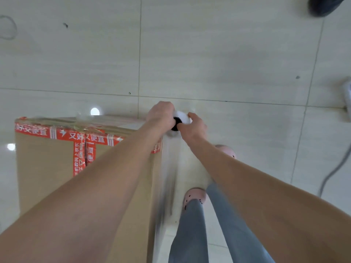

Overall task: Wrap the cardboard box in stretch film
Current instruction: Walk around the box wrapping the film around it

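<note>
A tall brown cardboard box point(43, 168) with red printed tape stands on the floor at the left. A roll of clear stretch film point(181, 118) is held upright just off the box's right corner. My left hand point(161, 114) grips the roll's left side and my right hand point(193, 126) grips its right side, beside the dark core hole. A blurred sheet of film point(167, 177) runs down along the box's right edge. Film also lies crumpled over the box's top edge.
Pale floor tiles point(228, 54) spread all around. My legs in grey trousers and pink shoes point(193, 196) stand right of the box. A grey cable point(332, 173) and a white object lie at the right edge; a dark object point(322, 5) sits top right.
</note>
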`<state>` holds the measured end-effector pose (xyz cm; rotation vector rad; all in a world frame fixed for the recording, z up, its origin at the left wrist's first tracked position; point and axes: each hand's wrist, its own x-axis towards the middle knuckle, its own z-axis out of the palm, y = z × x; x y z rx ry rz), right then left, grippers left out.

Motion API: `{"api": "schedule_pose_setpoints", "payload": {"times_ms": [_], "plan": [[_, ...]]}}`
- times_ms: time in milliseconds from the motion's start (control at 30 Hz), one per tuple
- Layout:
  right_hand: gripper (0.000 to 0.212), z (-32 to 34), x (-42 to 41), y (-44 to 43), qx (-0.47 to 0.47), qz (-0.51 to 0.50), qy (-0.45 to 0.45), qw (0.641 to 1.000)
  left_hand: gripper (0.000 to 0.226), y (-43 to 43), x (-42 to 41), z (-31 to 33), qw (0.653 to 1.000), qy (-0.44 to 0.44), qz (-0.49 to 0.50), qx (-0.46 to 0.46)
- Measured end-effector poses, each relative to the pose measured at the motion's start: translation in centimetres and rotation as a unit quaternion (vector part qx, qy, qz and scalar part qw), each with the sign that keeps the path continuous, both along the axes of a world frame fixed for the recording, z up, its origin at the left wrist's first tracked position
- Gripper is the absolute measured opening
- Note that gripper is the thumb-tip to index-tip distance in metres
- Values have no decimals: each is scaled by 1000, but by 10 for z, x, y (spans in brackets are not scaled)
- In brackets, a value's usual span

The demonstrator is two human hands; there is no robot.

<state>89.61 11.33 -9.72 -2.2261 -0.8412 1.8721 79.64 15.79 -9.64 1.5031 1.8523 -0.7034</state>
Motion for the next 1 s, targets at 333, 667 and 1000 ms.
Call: {"api": "schedule_pose_setpoints", "payload": {"times_ms": [333, 667, 1000], "plan": [[36, -3, -5, 22, -36, 93, -4, 995, 13, 1, 0, 4, 999, -22, 35, -4], [56, 3, -29, 43, 53, 133, -24, 989, 19, 16, -31, 1, 991, -30, 133, -6], [60, 8, -58, 70, -35, 107, -11, 994, 13, 35, -68, -4, 983, -102, 149, 30]]}}
